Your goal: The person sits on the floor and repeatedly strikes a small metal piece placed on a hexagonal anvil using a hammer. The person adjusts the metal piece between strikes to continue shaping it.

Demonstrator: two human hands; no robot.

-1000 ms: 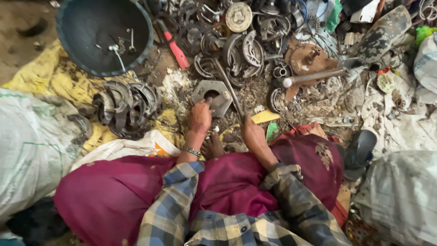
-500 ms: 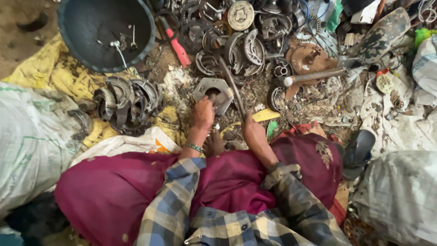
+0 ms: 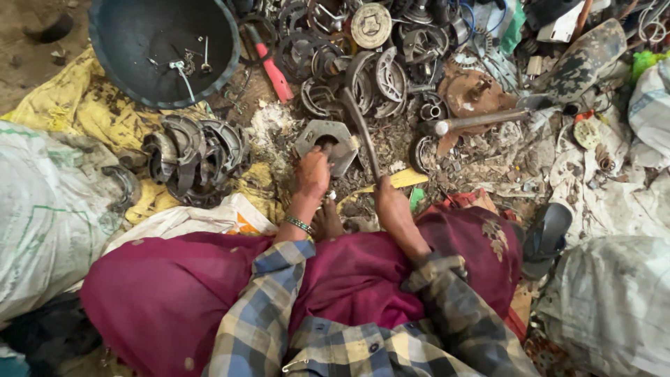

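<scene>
My left hand grips something small held upright on a flat grey hexagonal metal plate lying on the ground in front of me. My right hand is closed around the handle of a hammer whose dark shaft rises away from me to a head near the curved brake shoes. A beaded bracelet sits on my left wrist. My bare foot shows between the two hands, with maroon cloth over my knees below.
A big dark round basin holding a few small bits stands at top left. Piles of curved metal brake shoes lie left and ahead, with a red-handled tool, a metal pipe, white sacks at both sides and a sandal.
The view has drifted slightly. My left hand has stayed on the hexagonal plate, and my right hand keeps the hammer, its shaft tilted a little differently.
</scene>
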